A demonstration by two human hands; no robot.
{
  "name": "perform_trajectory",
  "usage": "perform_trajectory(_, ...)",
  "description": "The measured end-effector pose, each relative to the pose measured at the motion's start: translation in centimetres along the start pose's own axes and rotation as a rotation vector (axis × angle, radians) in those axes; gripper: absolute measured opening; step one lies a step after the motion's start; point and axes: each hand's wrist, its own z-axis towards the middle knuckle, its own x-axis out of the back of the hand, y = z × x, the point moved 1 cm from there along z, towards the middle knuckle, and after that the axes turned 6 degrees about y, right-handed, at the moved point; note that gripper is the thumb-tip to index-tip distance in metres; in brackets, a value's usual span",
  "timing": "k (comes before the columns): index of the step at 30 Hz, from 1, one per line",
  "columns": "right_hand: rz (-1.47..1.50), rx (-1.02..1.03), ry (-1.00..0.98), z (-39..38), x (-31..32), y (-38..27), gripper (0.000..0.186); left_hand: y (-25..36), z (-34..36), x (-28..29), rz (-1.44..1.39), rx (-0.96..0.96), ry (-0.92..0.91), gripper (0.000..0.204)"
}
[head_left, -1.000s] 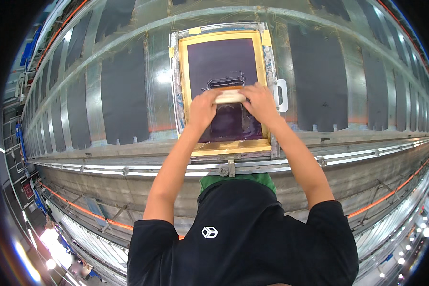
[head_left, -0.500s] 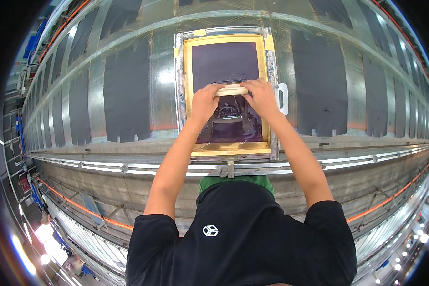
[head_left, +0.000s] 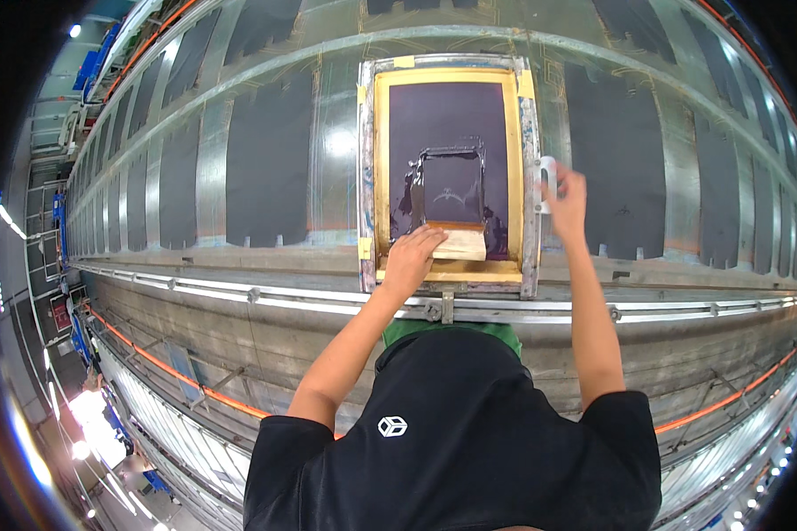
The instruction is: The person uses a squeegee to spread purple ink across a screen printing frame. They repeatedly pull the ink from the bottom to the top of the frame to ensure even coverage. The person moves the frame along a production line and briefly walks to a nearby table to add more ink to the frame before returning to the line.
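A printing screen [head_left: 447, 115] in a taped metal frame lies on the long table, with glossy dark ink around a pale curved design in its lower middle. A wooden squeegee [head_left: 459, 244] with an amber blade rests near the screen's lower edge. My left hand [head_left: 414, 257] grips the squeegee's left end. My right hand [head_left: 569, 199] is closed on a white handle [head_left: 548, 170] on the frame's right side.
Rows of dark fabric panels [head_left: 266, 168] lie along the metal table [head_left: 336, 208] on both sides of the screen. A metal rail [head_left: 354, 305] runs along the near edge, crossing in front of my body. Orange pipes [head_left: 181, 376] run lower down.
The squeegee has come down toward the screen's near edge. My right hand has let go of it and moved right onto the white handle. The view has shifted slightly.
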Motion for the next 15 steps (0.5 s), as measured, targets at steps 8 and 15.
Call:
perform_trajectory(8, 0.005, -0.205, 0.04, 4.3, -3.3, 0.4, 0.025, -0.7, -2.2, 0.1, -0.086, -0.049, -0.019, 0.064)
perform_trajectory(15, -0.013, -0.261, 0.064, 3.0, -6.4, -6.2, 0.02, -3.6, -5.2, 4.2, -0.17, -0.007, 0.089, 0.058)
